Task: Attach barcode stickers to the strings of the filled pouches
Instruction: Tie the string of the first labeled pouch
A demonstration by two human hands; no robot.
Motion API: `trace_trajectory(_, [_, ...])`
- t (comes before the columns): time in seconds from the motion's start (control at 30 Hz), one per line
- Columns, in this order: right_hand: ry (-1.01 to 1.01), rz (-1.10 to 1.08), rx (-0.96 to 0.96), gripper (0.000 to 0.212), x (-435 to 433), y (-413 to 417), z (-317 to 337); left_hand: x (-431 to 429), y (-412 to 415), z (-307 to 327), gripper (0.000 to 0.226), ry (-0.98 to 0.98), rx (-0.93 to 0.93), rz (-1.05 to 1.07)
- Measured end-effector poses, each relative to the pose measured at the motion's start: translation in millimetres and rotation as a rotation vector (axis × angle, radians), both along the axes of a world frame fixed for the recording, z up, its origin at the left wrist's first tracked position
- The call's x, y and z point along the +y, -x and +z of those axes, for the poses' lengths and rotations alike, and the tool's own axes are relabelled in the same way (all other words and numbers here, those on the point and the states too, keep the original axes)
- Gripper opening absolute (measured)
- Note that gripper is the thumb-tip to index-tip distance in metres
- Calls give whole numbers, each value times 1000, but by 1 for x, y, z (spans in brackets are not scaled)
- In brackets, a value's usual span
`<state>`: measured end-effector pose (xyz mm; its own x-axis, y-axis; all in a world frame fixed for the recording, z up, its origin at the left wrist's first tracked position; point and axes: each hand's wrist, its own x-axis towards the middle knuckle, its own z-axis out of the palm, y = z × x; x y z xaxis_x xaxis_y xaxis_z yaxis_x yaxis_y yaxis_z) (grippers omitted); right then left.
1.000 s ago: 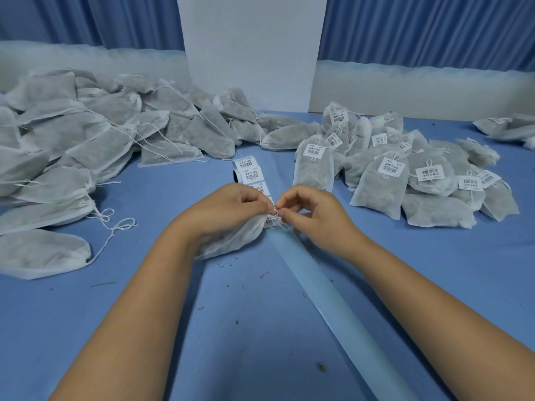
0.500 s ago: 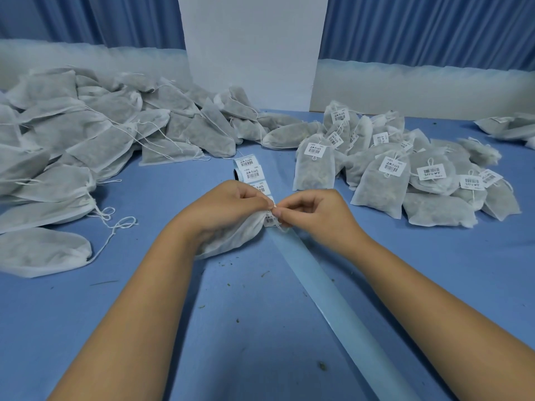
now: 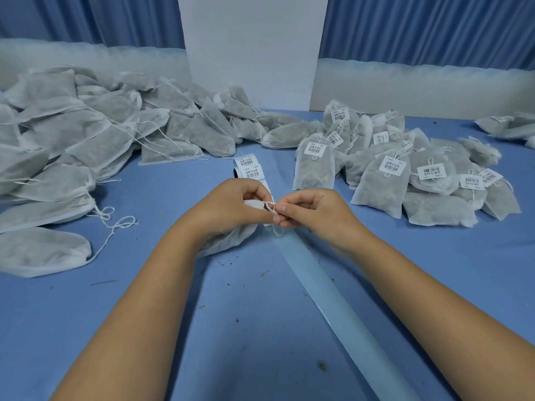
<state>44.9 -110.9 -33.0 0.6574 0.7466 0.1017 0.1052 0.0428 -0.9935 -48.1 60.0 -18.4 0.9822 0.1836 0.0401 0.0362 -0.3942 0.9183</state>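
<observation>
Pouch point(image 3: 231, 241) of gauzy fabric, thin looped string point(image 3: 270, 204)

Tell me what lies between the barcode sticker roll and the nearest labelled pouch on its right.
Nothing lies there. In the head view, only bare blue table separates the sticker roll from the nearest labelled pouch.

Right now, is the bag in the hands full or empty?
Full: the pouch bulges below the left hand; right hand pinches its string.
</observation>
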Motion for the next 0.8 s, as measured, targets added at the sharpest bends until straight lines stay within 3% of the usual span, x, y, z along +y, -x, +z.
trace_trajectory(0.43, [1,-19,-1,10,2,4,2,-1,1,0,24,30,5,14])
trace_trajectory(0.8, [-46,-88,14,12,4,3,4,-6,-2,-2,22,-89,31,81])
